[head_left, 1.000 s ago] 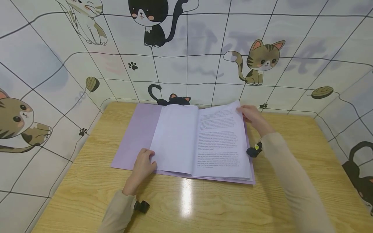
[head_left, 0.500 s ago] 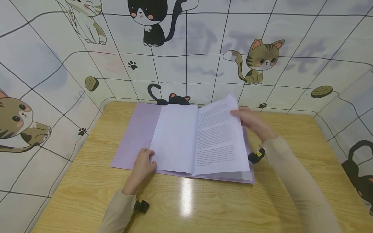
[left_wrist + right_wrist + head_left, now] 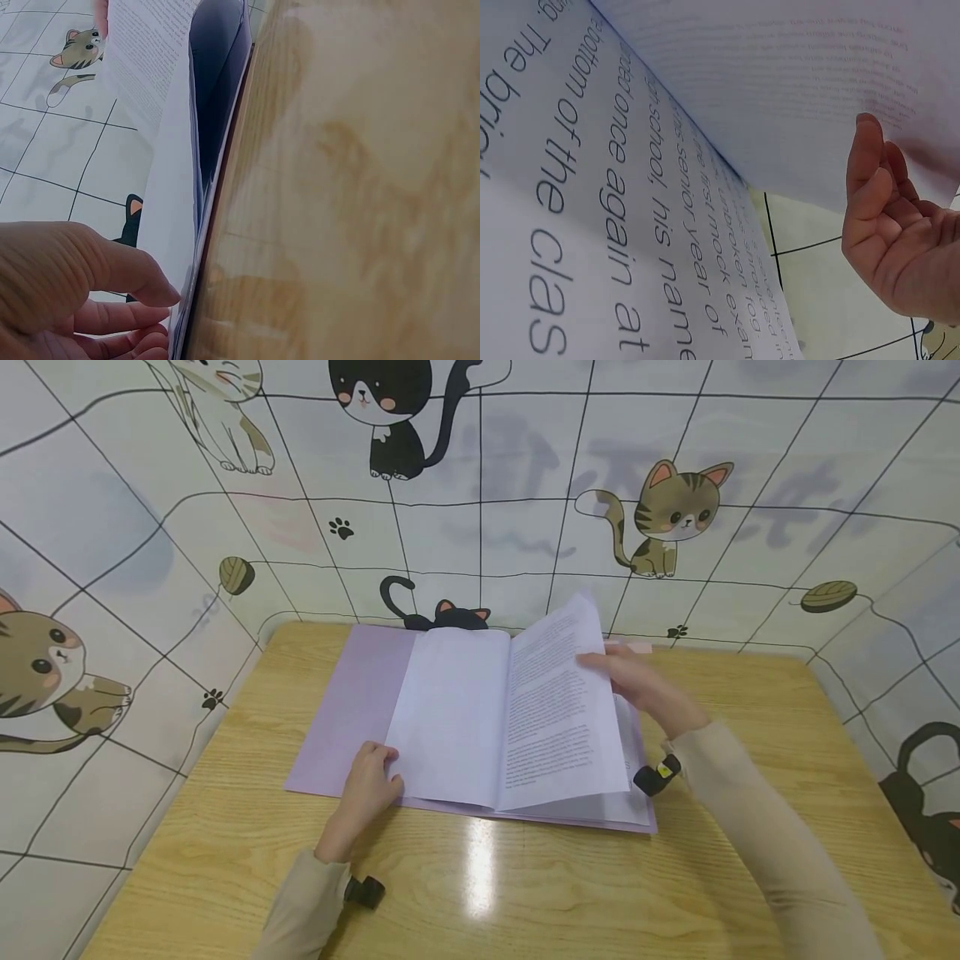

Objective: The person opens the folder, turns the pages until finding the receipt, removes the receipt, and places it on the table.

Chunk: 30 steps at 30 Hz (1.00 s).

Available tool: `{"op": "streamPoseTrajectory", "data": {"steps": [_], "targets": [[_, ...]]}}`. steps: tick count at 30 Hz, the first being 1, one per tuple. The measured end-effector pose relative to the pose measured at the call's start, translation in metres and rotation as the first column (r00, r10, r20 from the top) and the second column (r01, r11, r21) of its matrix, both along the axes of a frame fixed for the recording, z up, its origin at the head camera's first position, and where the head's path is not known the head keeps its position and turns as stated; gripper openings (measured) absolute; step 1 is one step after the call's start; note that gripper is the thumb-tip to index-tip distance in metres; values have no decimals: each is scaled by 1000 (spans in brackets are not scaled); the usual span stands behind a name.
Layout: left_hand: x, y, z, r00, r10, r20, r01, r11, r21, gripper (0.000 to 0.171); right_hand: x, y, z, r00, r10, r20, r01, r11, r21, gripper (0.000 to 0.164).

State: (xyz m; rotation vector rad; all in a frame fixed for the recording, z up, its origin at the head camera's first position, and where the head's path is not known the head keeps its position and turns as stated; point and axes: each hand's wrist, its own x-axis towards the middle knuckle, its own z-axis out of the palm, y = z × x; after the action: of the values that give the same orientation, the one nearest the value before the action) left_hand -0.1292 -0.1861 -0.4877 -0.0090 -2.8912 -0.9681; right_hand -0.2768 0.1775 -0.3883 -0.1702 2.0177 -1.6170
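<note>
An open book with a lilac cover (image 3: 367, 693) lies on the wooden table. Its left page (image 3: 450, 718) is blank white. The printed right-hand page (image 3: 555, 718) stands lifted and curved, its top outer corner raised. My right hand (image 3: 637, 681) pinches that page near its upper outer edge, one digit on the printed face and the other fingers behind, as the right wrist view shows. Another printed page (image 3: 630, 195) lies underneath. My left hand (image 3: 367, 785) rests at the lower left edge of the blank page, thumb tip at the page edge in the left wrist view, fingers loosely bent.
The wooden table (image 3: 480, 893) runs back to a white wall (image 3: 525, 527) with grid lines and cartoon cats, right behind the book. A small pale pink strip (image 3: 637, 648) shows at the table's back edge, beside my right hand.
My right hand has carried the page's outer edge up and to the left, uncovering more of the page beneath and the pink strip. The left hand has stayed in place.
</note>
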Motion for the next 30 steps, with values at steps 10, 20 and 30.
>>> {"op": "streamPoseTrajectory", "data": {"steps": [10,20,30], "targets": [[1,1,2,1000,6,14,-5,1000,-11,29,13,-13,9,998,60,-25,-60,998,-24,45],[2,2,2,1000,-1,-11,1,1000,7,29,18,-28,14,997,63,-37,-66,996,-67,45],[2,1,1,1000,2,1,-2,1000,-1,29,18,-46,14,998,53,-37,-56,994,-96,45]]}}
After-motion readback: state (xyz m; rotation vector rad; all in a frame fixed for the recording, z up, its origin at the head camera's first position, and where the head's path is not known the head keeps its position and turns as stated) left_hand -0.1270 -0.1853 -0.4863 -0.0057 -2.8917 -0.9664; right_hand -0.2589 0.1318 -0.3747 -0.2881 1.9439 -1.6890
